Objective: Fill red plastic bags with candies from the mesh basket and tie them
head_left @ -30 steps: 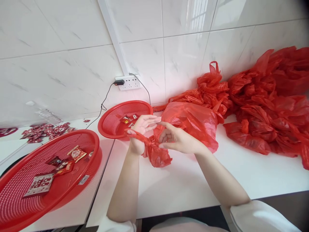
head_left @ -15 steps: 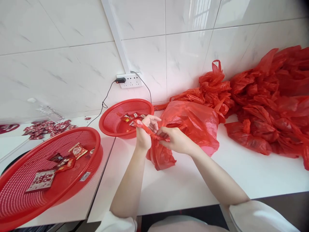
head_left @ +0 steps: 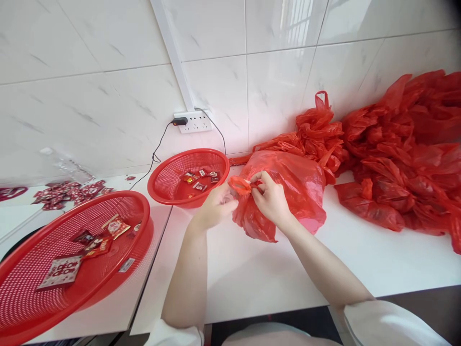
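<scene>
A red plastic bag [head_left: 291,180] with a bulging body lies on the white table before me. My right hand [head_left: 269,197] pinches its gathered top between thumb and fingers. At the loop of its handle is my left hand [head_left: 219,205], with the fingers curled against the plastic and partly hidden behind it. The bag's crumpled end hangs below both hands. Just behind my left hand stands a small red basket [head_left: 163,166] holding several wrapped snacks [head_left: 200,186].
A larger red basket [head_left: 139,204] with several packets [head_left: 61,271] stands at left. Small red packets [head_left: 68,193] lie behind it by a clear plastic bottle [head_left: 65,166]. Red bags [head_left: 399,158] are heaped at right. A power strip [head_left: 194,121] with a plugged cable is on the wall.
My left hand has turned over and dropped from its raised position. The handle now forms an open loop between my hands, and my right hand has shifted slightly right.
</scene>
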Tool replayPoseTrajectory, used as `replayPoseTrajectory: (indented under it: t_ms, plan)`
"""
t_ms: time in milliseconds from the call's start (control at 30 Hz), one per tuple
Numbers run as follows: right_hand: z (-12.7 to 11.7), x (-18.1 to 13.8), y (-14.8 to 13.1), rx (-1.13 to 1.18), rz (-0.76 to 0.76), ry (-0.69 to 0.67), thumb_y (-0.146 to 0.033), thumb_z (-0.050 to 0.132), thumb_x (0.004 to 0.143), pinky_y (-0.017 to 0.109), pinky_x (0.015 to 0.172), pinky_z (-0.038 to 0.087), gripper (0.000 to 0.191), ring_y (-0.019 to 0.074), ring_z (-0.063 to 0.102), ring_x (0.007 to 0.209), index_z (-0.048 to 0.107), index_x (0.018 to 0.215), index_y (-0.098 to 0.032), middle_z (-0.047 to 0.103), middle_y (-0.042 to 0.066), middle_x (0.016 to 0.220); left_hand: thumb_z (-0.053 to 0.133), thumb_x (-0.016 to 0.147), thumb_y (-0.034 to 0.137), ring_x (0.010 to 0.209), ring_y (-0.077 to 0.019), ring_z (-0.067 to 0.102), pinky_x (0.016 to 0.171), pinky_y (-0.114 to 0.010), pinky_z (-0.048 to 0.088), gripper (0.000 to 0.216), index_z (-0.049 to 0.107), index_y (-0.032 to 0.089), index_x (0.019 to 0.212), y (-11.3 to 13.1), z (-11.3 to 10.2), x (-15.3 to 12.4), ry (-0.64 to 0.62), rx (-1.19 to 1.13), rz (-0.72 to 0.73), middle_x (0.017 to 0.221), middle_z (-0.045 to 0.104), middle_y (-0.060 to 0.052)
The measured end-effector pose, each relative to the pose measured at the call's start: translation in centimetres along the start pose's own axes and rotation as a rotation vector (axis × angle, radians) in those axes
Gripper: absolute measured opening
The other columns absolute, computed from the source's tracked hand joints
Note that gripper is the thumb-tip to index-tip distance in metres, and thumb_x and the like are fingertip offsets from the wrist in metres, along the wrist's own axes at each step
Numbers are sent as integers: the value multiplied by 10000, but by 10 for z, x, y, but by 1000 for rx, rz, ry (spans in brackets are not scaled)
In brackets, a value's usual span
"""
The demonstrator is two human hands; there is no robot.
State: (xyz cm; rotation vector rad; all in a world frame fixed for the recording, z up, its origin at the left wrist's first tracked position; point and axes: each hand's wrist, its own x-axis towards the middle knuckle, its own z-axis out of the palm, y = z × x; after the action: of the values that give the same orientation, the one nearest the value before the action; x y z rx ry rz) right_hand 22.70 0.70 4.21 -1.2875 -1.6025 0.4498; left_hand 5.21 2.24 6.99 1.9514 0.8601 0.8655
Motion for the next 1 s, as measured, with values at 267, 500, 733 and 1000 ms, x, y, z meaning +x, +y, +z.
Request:
replayPoseTrajectory:
  t_ms: [267,500,733,1000]
  plan:
    - [-26,0,-18,130,-18,-223,-163,499,795,231,534,323,223,106,352,448,499,1006,-233,396,-110,498,640,781,219,852,-191,622,797,-327,480,133,605,230,908,12,9,1,186,228,129,939,671,-22]
    - [-44,-2,-24,306,33,-448,-393,587,887,240,534,344,499,117,424,556,395,1328,-261,511,-63,662,662,761,186,757,-151,593,715,-278,471,127,542,213,791,9,14,3,349,117,258,811,629,6]
    - [-39,7,-19,588,94,-318,-453,614,874,252,656,427,283,119,494,698,537,810,-189,533,-6,775,683,803,268,846,-179,649,744,-301,512,179,626,216,964,6,17,4,162,-148,199,953,662,-54]
    - [-51,16,2,707,150,-341,-439,726,787,269,589,428,291,123,482,634,601,926,-216,567,2,751,582,874,468,787,-213,637,749,-373,524,315,713,193,794,-5,-1,5,9,-208,230,929,670,-98]
